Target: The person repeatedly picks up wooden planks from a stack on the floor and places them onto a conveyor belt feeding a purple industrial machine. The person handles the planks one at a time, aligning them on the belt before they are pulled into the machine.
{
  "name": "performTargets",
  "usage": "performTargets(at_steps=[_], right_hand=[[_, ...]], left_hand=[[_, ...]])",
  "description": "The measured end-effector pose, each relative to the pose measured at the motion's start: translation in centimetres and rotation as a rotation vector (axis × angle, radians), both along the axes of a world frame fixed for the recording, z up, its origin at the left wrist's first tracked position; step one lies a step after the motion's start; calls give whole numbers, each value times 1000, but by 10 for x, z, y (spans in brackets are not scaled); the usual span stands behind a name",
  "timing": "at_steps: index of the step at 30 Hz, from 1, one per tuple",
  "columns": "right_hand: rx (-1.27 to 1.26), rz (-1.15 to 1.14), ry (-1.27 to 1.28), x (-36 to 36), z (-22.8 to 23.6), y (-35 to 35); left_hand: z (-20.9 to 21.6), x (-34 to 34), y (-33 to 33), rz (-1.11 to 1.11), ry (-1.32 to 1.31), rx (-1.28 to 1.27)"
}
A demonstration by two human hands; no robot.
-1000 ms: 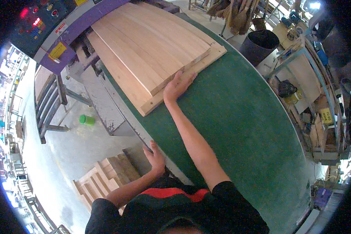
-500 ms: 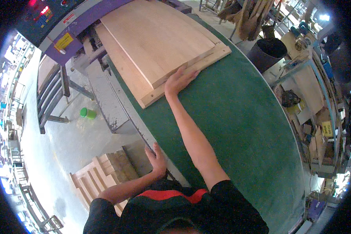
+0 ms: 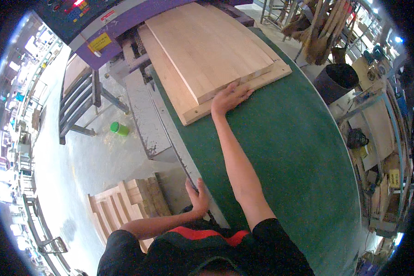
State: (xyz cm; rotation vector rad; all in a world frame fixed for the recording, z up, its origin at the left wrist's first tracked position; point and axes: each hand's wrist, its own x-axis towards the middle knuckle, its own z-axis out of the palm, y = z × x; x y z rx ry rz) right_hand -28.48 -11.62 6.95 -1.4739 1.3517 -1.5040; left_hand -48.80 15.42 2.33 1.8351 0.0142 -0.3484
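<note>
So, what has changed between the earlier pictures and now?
The boards have slid slightly farther under the purple machine, and the view turned left. Nothing was grasped or released: the right hand stays at their near edge, the left hand beside the green surface.

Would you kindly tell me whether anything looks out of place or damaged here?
Two small things: the green container sits on the floor, an odd spot where it might get kicked, and the grey panel left of the green surface has dark, ragged marks near its edge, perhaps chipped paint or grime.
</note>
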Motion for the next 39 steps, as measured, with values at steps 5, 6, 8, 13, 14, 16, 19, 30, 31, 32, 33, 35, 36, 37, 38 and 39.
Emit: performTargets(at_steps=[5, 6, 8, 13, 14, 16, 19, 30, 31, 32, 33, 35, 36, 37, 38, 39], right_hand=[[28, 7, -10, 17, 5, 3], [6, -4, 5, 22, 2, 4], [18, -32, -18, 33, -4, -1], [37, -14, -5, 41, -20, -19], [30, -29, -12, 45, -22, -24], [35, 25, -56, 53, -16, -13], [20, 44, 105, 57, -14, -16], [68, 11, 12, 82, 10, -8], [55, 13, 10, 82, 6, -13], [50, 28, 1, 86, 1, -14], [49, 18, 6, 90, -2, -18], [58, 2, 13, 101, -13, -26], [47, 9, 25, 106, -19, -27], [28, 12, 43, 107, -21, -30], [9, 15, 61, 108, -24, -32], [-9, 26, 55, 110, -25, -36]], left_hand=[[-6, 2, 4, -36, 86, -67], [-11, 1, 7, -56, 67, -38], [-19, 2, 13, -63, 11, 26], [-13, -1, 3, 5, -166, 38], [-7, 1, 1, -3, -245, 112], [-5, -1, 4, 40, -189, 95], [3, 1, 6, 25, -142, 81], [4, 1, 11, -67, -79, 158], [-3, -1, 10, -91, -37, 111], [-10, -2, 13, -103, -1, 74], [-18, -3, 12, -108, -5, 69], [-12, -2, 13, -110, -49, 103], [-6, 0, 14, -106, -90, 138], [-7, 1, 15, -107, -95, 139], [-8, 0, 16, -109, -101, 140], [-9, 0, 16, -112, -108, 141]])
